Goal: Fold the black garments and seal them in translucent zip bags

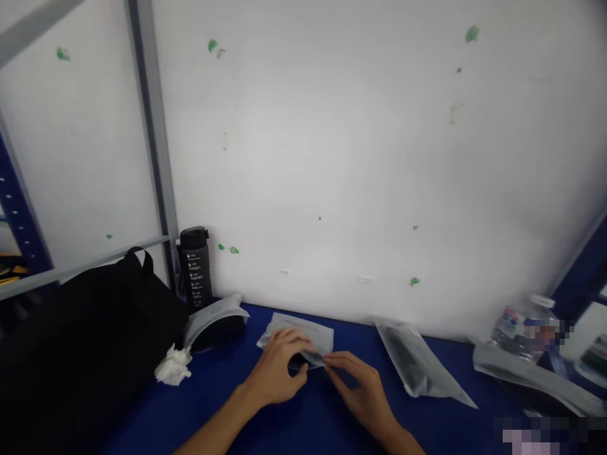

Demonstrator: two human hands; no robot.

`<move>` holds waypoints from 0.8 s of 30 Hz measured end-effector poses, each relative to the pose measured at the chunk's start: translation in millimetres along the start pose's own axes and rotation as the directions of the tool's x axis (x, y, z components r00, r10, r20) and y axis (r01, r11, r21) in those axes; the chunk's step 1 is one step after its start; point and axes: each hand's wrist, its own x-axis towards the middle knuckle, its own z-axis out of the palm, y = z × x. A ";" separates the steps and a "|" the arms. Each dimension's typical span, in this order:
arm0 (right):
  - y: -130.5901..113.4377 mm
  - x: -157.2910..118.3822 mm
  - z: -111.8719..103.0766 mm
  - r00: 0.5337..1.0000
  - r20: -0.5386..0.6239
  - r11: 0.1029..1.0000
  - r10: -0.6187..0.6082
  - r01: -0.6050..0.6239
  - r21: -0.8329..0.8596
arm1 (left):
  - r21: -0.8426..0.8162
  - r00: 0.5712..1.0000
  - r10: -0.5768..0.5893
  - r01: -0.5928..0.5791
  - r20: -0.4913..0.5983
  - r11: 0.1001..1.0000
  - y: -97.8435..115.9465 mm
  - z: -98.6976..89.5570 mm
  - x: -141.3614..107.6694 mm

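A frosted plastic pouch [310, 327] lies on the blue tabletop in front of me, with something dark showing at its near edge. My left hand [283, 360] curls over the pouch's left and near part, fingers on top and thumb bent toward the near edge. Its grip covers much of the pouch. At the pouch's near right corner, my right hand [358, 385] pinches the edge between thumb and fingertips. What the dark content is, I cannot make out.
Left stand a black bag [95, 328], a dark bottle [196, 272], crumpled tissue [173, 366] and another frosted pouch [218, 309]. To the right lie a filled pouch [417, 360], one more pouch [531, 366] and a clear bottle [526, 325]. A white wall [332, 158] closes the back.
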 end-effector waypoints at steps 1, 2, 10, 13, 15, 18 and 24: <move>-1.5 -0.9 3.1 1.000 0.004 1.000 -0.016 0.016 -0.003 | -0.032 0.999 0.025 -0.024 0.034 0.999 3.1 3.5 -0.9; -2.8 -1.8 5.9 1.000 0.008 1.000 -0.023 0.023 -0.014 | -0.051 0.998 0.030 -0.027 0.054 0.998 5.0 7.2 -1.8; -8.2 -1.9 7.5 0.991 0.130 0.993 0.030 -0.016 -0.115 | -0.022 0.998 -0.057 0.058 0.022 0.998 1.1 14.5 -1.8; -6.7 -0.7 4.4 0.995 0.081 0.979 0.065 -0.047 -0.198 | 0.011 0.994 -0.102 0.103 -0.029 0.995 -7.8 7.8 0.1; -0.8 -0.8 0.2 0.993 -0.008 0.957 0.116 -0.114 -0.268 | 0.039 0.986 -0.160 0.162 -0.050 0.986 -18.2 2.4 1.1; 14.0 -2.7 -8.8 0.969 -0.136 0.919 0.207 -0.240 -0.312 | 0.033 0.966 -0.249 0.252 -0.068 0.967 -33.4 -4.6 1.6; 22.8 -6.1 -18.7 0.952 -0.169 0.818 0.255 -0.305 -0.487 | 0.063 0.947 -0.308 0.314 -0.089 0.947 -24.7 -5.3 -0.6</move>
